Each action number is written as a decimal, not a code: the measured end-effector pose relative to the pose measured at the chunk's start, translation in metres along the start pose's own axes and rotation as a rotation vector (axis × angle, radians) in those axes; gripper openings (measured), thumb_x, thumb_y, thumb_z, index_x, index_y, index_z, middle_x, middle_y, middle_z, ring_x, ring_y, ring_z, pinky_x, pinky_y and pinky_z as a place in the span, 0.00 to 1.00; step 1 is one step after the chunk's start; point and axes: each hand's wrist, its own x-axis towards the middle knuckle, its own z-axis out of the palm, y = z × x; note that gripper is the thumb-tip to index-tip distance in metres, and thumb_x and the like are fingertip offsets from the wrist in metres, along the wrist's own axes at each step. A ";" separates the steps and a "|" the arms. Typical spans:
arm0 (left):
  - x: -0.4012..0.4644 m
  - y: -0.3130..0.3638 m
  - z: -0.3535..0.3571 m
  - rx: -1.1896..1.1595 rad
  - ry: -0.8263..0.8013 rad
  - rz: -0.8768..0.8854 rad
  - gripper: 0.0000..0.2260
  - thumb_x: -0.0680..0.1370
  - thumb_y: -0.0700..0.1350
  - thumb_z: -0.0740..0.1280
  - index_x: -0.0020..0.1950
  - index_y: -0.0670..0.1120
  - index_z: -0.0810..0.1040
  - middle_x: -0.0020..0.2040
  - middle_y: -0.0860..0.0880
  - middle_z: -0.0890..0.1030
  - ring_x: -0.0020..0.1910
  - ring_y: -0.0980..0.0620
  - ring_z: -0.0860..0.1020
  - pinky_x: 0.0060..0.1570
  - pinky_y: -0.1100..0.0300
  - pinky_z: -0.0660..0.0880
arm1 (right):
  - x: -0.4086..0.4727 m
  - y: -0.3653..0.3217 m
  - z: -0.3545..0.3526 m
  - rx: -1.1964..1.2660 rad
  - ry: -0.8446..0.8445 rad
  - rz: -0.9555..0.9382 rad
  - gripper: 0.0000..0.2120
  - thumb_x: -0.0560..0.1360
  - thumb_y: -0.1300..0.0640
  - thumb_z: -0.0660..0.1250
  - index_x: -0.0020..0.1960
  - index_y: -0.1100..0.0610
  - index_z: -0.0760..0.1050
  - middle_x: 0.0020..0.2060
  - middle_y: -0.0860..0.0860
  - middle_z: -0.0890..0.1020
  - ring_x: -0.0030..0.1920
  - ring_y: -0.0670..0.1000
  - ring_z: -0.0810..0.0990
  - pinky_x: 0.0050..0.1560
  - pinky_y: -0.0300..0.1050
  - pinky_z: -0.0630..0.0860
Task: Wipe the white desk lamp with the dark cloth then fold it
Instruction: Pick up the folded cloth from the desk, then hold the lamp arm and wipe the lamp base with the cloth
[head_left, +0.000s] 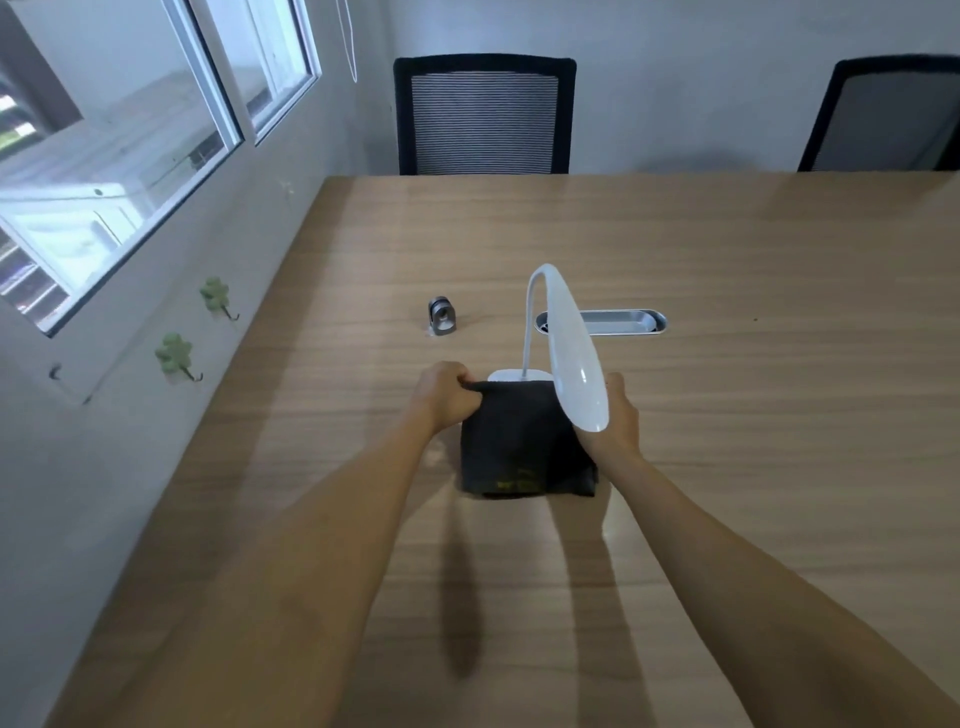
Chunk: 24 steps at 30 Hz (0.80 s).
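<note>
The white desk lamp (571, 348) stands on the wooden table (727, 415), its long head bent toward me over its oval base. Just in front of the base lies the dark cloth (519, 441), a folded rectangle with a yellow mark near its close edge. My left hand (447, 397) pinches the cloth's far left corner. My right hand (615, 415) is at the cloth's far right side, partly hidden behind the lamp head, so its grip on the cloth is not plainly seen.
A small metal clamp-like piece (442, 315) sits left of the lamp. A silver cable slot (623, 322) is set into the table behind the lamp. Two black mesh chairs (483, 114) (888, 117) stand at the far edge. A wall with windows runs along the left.
</note>
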 end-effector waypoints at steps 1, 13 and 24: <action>0.002 -0.001 0.001 -0.006 0.000 -0.007 0.07 0.70 0.37 0.66 0.44 0.35 0.80 0.38 0.42 0.77 0.41 0.46 0.75 0.42 0.57 0.71 | -0.001 0.001 0.002 0.014 0.028 -0.009 0.13 0.72 0.62 0.67 0.54 0.62 0.68 0.45 0.61 0.79 0.47 0.64 0.78 0.50 0.63 0.77; 0.007 0.084 -0.039 -0.647 -0.289 -0.006 0.42 0.62 0.79 0.52 0.70 0.57 0.67 0.74 0.49 0.65 0.72 0.47 0.65 0.69 0.45 0.61 | -0.039 0.014 0.077 -0.434 0.134 -0.269 0.34 0.74 0.38 0.56 0.72 0.58 0.59 0.70 0.58 0.65 0.69 0.59 0.63 0.70 0.50 0.58; 0.005 0.116 -0.035 -0.530 -0.312 0.124 0.22 0.72 0.67 0.59 0.43 0.49 0.78 0.55 0.45 0.80 0.59 0.46 0.75 0.66 0.42 0.66 | -0.034 0.024 0.099 -0.616 -0.022 -0.211 0.44 0.69 0.26 0.49 0.76 0.47 0.40 0.77 0.55 0.47 0.75 0.58 0.45 0.73 0.60 0.39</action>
